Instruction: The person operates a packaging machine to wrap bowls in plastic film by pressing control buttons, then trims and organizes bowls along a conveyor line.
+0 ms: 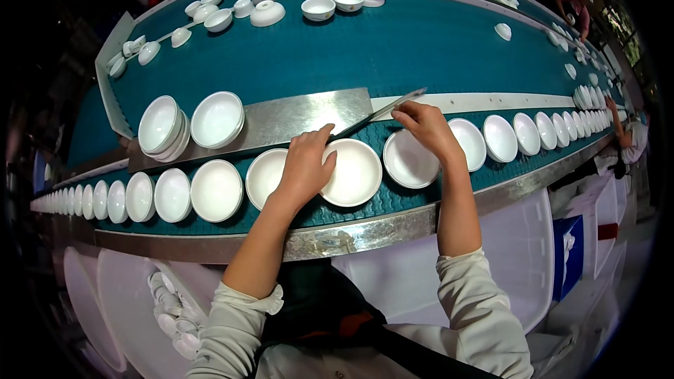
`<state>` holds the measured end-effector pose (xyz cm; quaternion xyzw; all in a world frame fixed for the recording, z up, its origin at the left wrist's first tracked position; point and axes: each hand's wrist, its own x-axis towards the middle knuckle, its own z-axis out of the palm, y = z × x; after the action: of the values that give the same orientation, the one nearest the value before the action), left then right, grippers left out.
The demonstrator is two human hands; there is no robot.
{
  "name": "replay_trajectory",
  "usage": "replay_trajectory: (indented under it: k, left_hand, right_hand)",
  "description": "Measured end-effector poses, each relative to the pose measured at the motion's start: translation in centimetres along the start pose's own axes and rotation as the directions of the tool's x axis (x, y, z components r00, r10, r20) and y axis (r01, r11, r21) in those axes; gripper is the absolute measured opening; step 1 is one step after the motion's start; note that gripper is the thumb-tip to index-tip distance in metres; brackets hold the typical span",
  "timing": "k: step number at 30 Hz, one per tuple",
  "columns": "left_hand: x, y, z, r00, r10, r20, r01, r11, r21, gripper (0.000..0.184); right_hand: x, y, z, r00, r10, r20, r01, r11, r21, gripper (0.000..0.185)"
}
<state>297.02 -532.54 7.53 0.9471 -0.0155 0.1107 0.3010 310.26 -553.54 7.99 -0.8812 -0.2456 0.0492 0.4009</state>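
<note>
A long row of white bowls (352,173) stands on the near green belt (316,218). My left hand (306,161) is over the row, between two bowls, thumb and fingers apart, its fingertips near the lower end of a thin dark strip (365,121). The strip slants up to the right. My right hand (424,123) is closed in a pinch near the strip's upper part, above another white bowl (411,161); what its fingertips hold, if anything, is too small to tell. Left of my hands, stacked bowls (161,126) and another bowl (217,119) rest on a metal plate (281,119).
Behind, a wide green belt (393,49) carries scattered bowls (267,13). A metal edge (365,235) borders the near belt. Below are white bins (516,245), one with small white dishes (175,316), and a blue crate (567,256). Two people (634,140) (576,10) are at the right.
</note>
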Motion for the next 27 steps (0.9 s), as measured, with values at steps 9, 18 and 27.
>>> replay_trajectory:
  k: [9, 18, 27]
  left_hand:
    - [1.9, 3.6, 4.6, 0.964, 0.221, -0.149, -0.226, 0.974, -0.02, 0.04]
    - [3.6, 6.0, 7.3, 1.0, 0.009, -0.008, -0.008, 0.99, 0.143, 0.049]
    - [5.9, 10.1, 12.4, 0.955, 0.238, -0.178, -0.25, 0.967, -0.049, 0.042]
  right_hand:
    - [-0.5, 3.4, -1.7, 0.961, -0.061, 0.27, 0.112, 0.978, -0.178, 0.022]
    - [-0.6, 6.8, -6.5, 0.994, -0.073, -0.081, 0.066, 0.994, -0.082, 0.022]
    - [-0.7, 11.3, -8.9, 0.983, 0.0, 0.184, 0.016, 0.996, -0.085, 0.025]
